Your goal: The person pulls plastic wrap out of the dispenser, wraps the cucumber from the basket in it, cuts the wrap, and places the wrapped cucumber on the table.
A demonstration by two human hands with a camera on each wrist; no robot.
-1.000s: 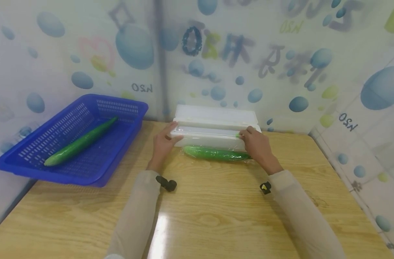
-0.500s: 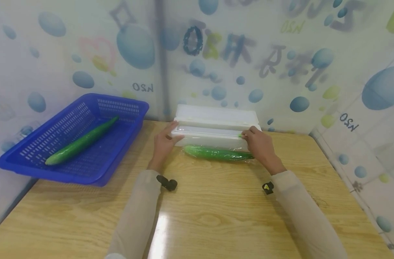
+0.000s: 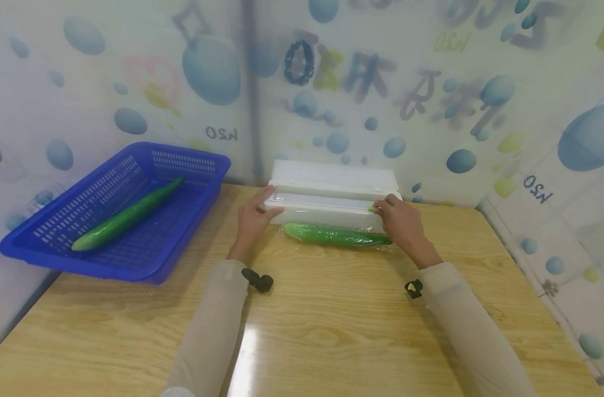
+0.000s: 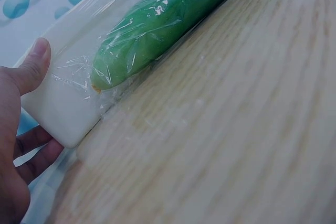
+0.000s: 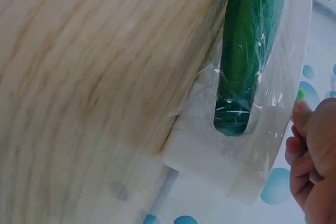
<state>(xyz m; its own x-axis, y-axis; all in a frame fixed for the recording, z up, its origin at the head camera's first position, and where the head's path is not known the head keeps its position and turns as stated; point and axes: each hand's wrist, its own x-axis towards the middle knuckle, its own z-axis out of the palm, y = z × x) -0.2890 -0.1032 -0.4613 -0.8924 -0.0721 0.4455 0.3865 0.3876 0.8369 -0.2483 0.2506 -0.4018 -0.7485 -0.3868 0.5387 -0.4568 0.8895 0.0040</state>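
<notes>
A white cling film box [image 3: 327, 214] stands by the wall with its lid [image 3: 334, 173] tipped back. My left hand [image 3: 251, 220] grips its left end, thumb on the front face [image 4: 79, 103] and fingers around the end. At the right part of the box, my right hand [image 3: 403, 225] pinches a small green slider [image 3: 371, 208] on the top front edge; in the right wrist view the fingers largely hide this slider [image 5: 301, 94]. A cucumber [image 3: 332, 235] wrapped in clear film lies along the box's front. Its pale end [image 4: 113, 66] points left.
On the left a blue perforated basket [image 3: 158, 270] holds an unwrapped cucumber [image 3: 125, 218]. The wooden table [image 3: 327, 331] meets a patterned wall [image 3: 341, 99] behind the box and another on the right.
My right hand has moved slightly right along the box's edge with the green slider, baring more of the wrapped cucumber's right end. My left hand keeps its grip; the view has shifted a little.
</notes>
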